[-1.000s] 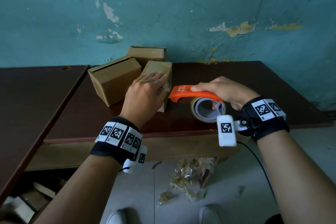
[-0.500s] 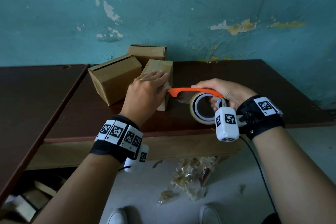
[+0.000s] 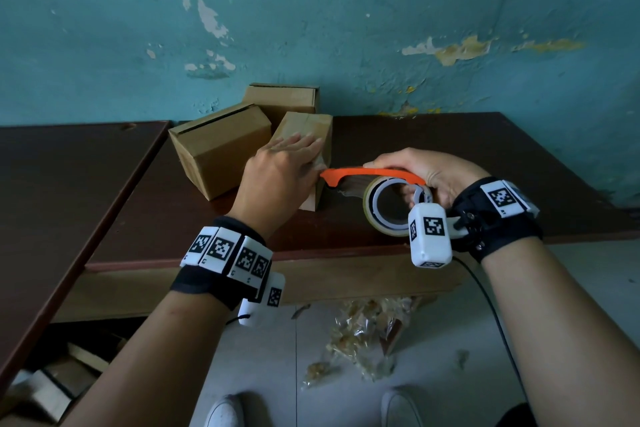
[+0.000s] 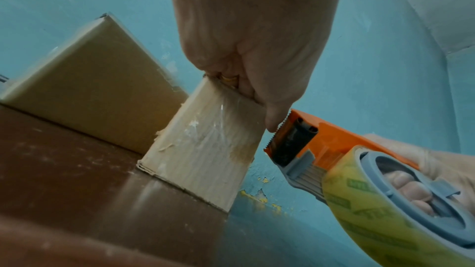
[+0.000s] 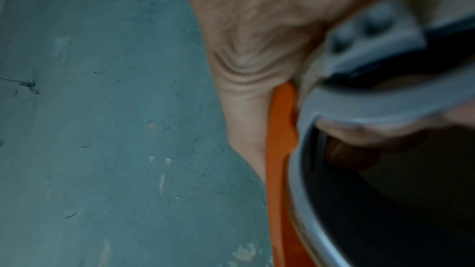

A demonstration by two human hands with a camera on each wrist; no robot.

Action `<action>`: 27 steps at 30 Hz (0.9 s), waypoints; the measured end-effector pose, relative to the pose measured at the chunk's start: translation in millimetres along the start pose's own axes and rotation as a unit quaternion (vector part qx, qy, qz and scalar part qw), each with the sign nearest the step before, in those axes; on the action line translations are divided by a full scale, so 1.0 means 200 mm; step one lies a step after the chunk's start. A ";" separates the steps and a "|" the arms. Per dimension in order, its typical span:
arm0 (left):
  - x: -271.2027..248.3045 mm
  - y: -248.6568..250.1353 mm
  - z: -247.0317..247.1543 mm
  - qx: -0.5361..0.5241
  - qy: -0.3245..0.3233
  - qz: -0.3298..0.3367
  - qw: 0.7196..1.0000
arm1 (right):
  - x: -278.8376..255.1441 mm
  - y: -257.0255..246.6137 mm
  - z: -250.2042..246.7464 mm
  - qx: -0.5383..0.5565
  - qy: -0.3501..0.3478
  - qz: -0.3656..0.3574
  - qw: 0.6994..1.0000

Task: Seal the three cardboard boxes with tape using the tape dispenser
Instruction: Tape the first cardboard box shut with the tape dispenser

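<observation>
Two bare hands work at the centre of the head view, each with a marker-covered wristband. The right hand [image 3: 431, 172] is wrapped around the orange tape dispenser [image 3: 372, 173], thumb laid along its top and fingers curled through the core of the tape roll [image 3: 391, 206], a firm closed grasp. The left hand [image 3: 277, 173] lies flat with straight fingers on top of the nearest cardboard box [image 3: 308, 128], pressing it down; in the left wrist view its thumb tip sits just beside the dispenser's serrated blade [image 4: 276, 135], at the box's right edge. Clear tape already shows, wrinkled, down that box's near side. The likely trouble starts here: if the dispenser is jerked to cut the tape, the teeth could nick the thumb, since the two are almost touching. The small box could also tip or slide if the flat hand eases off while the tape is pulled. The tape might wrinkle further or fold back on itself. Counting outward: three cardboard boxes cluster at centre left of the frame, the pressed one in front, a larger box [image 3: 218, 146] to its left with its top seam showing as a dark slit, and a third box [image 3: 280, 99] behind against the teal wall. One dispenser, one tape roll, two dark wooden tables [image 3: 485, 156] edge to edge.
</observation>
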State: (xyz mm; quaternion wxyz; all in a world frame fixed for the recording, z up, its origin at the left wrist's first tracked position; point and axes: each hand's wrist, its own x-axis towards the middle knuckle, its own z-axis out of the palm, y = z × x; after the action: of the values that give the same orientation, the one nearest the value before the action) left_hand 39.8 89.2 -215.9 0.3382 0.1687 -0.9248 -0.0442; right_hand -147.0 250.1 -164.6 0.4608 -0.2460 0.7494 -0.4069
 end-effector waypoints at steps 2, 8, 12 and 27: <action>0.00 0.00 0.00 0.002 -0.004 0.001 1.000 | 0.01 0.00 0.00 -0.005 0.002 -0.001 1.000; 0.01 -0.01 -0.01 -0.003 -0.025 -0.010 1.000 | 0.04 0.00 -0.01 -0.053 0.037 -0.012 0.998; 0.01 -0.01 0.00 -0.006 -0.035 -0.013 0.999 | 0.04 -0.02 -0.01 -0.108 0.089 -0.026 0.990; 0.05 0.00 -0.14 0.001 -0.150 -0.003 0.989 | -0.03 -0.29 0.06 -0.337 0.163 -0.071 0.925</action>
State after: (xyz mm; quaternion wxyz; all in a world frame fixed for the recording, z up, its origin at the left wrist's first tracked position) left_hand 50.5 85.8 -189.2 0.1955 0.1631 -0.9646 -0.0688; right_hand -133.9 218.0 -115.9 0.1919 -0.3692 0.8878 -0.1965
